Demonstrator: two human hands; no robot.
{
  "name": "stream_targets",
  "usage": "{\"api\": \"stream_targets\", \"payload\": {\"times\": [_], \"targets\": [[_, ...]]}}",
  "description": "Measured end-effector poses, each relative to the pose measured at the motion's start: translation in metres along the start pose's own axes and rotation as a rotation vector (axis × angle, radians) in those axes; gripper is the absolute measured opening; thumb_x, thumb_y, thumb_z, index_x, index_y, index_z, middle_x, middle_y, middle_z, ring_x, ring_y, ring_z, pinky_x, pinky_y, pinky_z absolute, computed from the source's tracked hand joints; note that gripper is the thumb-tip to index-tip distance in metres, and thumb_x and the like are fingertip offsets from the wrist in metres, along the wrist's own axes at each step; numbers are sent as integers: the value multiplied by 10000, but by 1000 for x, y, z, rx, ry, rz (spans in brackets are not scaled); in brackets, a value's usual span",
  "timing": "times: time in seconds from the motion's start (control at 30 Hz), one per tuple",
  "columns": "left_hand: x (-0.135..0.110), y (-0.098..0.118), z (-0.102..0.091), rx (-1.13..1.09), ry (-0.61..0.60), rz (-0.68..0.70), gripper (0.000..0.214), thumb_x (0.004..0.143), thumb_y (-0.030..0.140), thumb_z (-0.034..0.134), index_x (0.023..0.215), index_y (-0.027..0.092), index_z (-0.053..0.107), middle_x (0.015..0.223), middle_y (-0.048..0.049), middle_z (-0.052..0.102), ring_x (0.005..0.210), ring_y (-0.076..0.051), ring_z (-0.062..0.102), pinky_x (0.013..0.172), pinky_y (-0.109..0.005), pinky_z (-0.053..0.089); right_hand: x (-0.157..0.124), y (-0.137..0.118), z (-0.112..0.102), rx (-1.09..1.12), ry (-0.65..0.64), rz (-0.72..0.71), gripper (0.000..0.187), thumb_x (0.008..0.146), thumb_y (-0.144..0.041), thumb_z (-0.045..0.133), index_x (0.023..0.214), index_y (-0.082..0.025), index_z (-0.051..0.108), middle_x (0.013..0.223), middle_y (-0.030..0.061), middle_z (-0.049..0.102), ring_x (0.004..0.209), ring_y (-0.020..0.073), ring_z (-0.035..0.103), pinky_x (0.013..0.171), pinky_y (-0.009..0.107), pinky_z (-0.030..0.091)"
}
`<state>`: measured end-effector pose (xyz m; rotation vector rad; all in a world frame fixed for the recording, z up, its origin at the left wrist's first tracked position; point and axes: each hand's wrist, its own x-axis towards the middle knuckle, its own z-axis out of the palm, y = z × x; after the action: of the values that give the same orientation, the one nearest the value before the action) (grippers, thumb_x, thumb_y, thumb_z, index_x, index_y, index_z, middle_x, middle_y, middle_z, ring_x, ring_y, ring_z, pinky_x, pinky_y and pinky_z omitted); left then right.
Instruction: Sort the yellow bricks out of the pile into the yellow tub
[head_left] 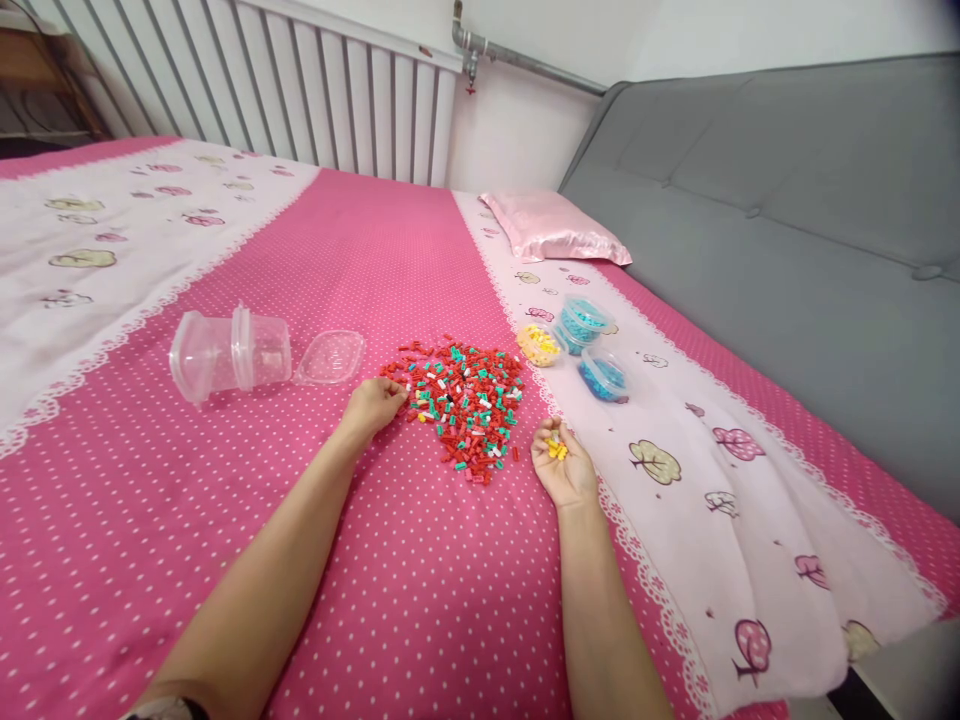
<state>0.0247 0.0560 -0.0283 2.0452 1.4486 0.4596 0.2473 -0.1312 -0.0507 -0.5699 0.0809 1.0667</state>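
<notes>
A pile of small plastic pieces (480,400), mostly red with green, white and a few yellow ones, lies on the pink bedspread. At its left edge is my left hand (373,410), thumb and fingertips pinched together; what is between them, if anything, is too small to make out. My right hand (568,478) rests palm up to the right of the pile. Its curled fingers cup several yellow plastic pieces (556,449). Beyond that hand stands a clear tub of yellow pieces (538,345), beside a tub of teal pieces (582,322) and a tub of blue pieces (603,377).
Clear plastic tubs (262,350) lie on their side, fitted into one another, at the left. Between them and the pile is a clear lid (331,357). A pink pillow (555,228) lies farther back, near the grey headboard (772,220). A white radiator (337,95) borders the far side.
</notes>
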Motion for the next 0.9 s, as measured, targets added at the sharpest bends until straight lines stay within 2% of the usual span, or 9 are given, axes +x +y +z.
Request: {"api": "stream_targets", "payload": {"times": [0.13, 0.33, 0.5, 0.8, 0.9], "targets": [[1, -1, -1, -3, 9, 11, 261, 756, 308, 483, 798, 168, 699, 673, -12, 654, 627, -139, 564, 570, -219, 398, 1, 0, -1, -24, -20, -7, 125, 843, -109, 509, 756, -182, 560, 720, -20, 586, 591, 53, 538, 483, 143, 446], [-3, 5, -5, 33, 3, 5, 266, 724, 245, 523, 879, 187, 732, 622, 4, 643, 600, -142, 568, 566, -222, 405, 3, 1, -4, -41, -31, -17, 103, 830, -124, 536, 745, -179, 557, 723, -18, 587, 595, 57, 539, 484, 151, 448], [-7, 11, -10, 75, -3, 18, 268, 728, 245, 550, 914, 216, 741, 690, 4, 681, 654, -153, 598, 631, -235, 435, 3, 1, -4, -26, -30, -12, 108, 835, -118, 519, 762, -186, 562, 718, -21, 590, 596, 60, 542, 485, 153, 448], [-14, 18, -15, 195, -5, 19, 223, 704, 313, 590, 840, 233, 748, 772, -28, 703, 722, -190, 618, 609, -252, 406, 0, 0, 0, 54, 8, 23, 161, 886, -127, 429, 809, -179, 560, 719, -9, 588, 595, 57, 542, 478, 144, 447], [-16, 20, -14, 222, -3, 41, 216, 705, 298, 557, 800, 214, 732, 799, -37, 699, 735, -190, 617, 601, -242, 394, 0, 0, 0, 56, 9, 23, 169, 888, -125, 424, 811, -180, 564, 717, -9, 591, 595, 59, 544, 472, 145, 451]]}}
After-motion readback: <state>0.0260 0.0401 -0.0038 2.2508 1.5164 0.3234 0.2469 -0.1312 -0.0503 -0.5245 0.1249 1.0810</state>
